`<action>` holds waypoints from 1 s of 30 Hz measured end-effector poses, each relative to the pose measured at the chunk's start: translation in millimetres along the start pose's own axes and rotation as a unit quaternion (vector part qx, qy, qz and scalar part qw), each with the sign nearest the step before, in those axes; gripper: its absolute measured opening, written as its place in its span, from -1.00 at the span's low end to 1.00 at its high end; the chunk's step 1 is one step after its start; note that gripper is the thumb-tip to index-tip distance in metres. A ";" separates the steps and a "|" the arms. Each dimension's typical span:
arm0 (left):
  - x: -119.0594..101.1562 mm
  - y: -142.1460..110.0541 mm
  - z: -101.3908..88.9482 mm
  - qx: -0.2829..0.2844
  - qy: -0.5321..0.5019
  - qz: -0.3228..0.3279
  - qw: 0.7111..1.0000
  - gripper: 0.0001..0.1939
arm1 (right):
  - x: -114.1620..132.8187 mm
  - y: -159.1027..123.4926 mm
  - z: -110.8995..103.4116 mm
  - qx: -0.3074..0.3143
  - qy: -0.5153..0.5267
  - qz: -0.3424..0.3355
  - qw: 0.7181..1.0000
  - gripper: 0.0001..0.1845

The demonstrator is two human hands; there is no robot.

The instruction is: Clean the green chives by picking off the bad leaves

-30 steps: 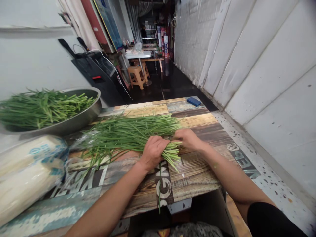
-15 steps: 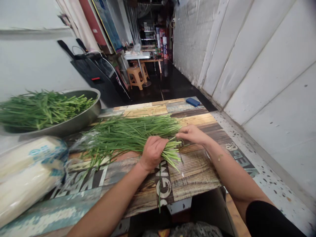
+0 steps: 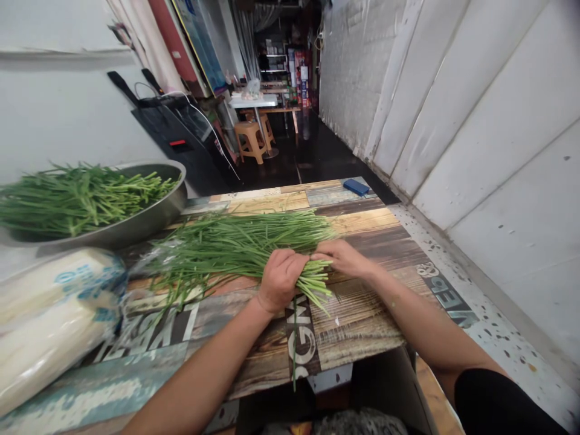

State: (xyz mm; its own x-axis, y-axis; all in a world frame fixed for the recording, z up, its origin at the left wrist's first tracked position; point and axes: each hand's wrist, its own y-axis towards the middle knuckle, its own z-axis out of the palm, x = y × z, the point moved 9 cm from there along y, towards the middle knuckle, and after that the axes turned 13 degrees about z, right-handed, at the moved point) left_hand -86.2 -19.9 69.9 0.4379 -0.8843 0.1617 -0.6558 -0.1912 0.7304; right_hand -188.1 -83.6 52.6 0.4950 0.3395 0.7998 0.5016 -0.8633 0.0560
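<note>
Long garlic chives [image 3: 244, 235] lie spread across the patterned wooden-look table [image 3: 362, 314], their pale stalk ends pointing right. My left hand [image 3: 281, 279] is wrapped around a smaller bunch of chives [image 3: 313, 285] at the near side of the pile, with the cut ends sticking out past the thumb. Right beside it, my right hand [image 3: 341, 258] is closed in a pinch at the stalks along the bunch's upper edge; its fingertips are partly hidden. A single chive [image 3: 294, 353] hangs down over the table's near edge below my left hand.
A metal bowl [image 3: 174, 202] heaped with chives stands at the left. In front of it lies a plastic-wrapped white package [image 3: 49, 326]. A small blue box [image 3: 356, 186] sits at the table's far corner. A white wall [image 3: 475, 133] runs along the right.
My right hand has moved slightly left, up against the bunch and close to my left hand. My left hand stays in place around the chives.
</note>
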 end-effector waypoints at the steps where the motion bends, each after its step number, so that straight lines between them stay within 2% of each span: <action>1: 0.3 0.6 -0.1 0.001 -0.003 -0.003 1.000 -0.78 | -4.8 1.0 -1.5 -0.002 0.006 0.017 1.000 -0.51; 7: 0.3 2.8 -1.5 0.002 -0.004 -0.011 1.000 -0.80 | -30.6 -0.9 -15.7 0.046 0.063 0.109 0.991 -0.50; 13: 2.9 0.5 -0.2 -0.004 -0.006 -0.020 1.000 -0.77 | -49.3 -1.8 -34.4 -0.002 0.119 0.160 0.980 -0.52; 15: 5.2 -1.6 0.9 -0.003 -0.015 -0.030 0.999 -0.77 | -62.6 -4.2 -50.0 -0.058 0.150 0.195 0.968 -0.54; 18: 8.3 -5.3 -0.2 -0.015 -0.029 -0.045 0.998 -0.80 | -76.5 -11.8 -77.3 -0.173 0.180 0.225 0.942 -0.53; 21: 7.9 -7.8 -3.4 -0.035 -0.022 -0.039 0.998 -0.78 | -73.5 -14.5 -82.5 -0.213 0.144 0.233 0.938 -0.44; 23: 6.9 -8.7 -4.9 -0.042 -0.010 -0.032 0.999 -0.75 | -65.6 -11.9 -73.1 -0.189 0.147 0.221 0.945 -0.49; 25: 6.5 -9.1 -5.2 -0.042 -0.002 -0.029 0.999 -0.73 | -54.4 -7.4 -56.2 -0.116 0.200 0.187 0.955 -0.68; 28: 5.5 -9.0 -5.5 -0.038 0.003 -0.023 0.999 -0.71 | -37.8 -6.0 -31.9 0.017 0.296 0.133 0.946 -0.56; 30: 5.1 -8.7 -5.4 -0.034 0.005 -0.021 0.999 -0.69 | -33.3 -7.3 -25.8 0.048 0.313 0.121 0.941 -0.59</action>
State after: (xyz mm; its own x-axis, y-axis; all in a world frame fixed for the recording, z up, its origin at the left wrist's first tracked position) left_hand -74.9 -20.5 67.9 0.4715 -0.8712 0.1365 -0.5931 -0.1987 0.7802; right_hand -226.6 -98.2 40.9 0.1035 -0.1739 0.9793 0.5051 -0.8390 -0.2024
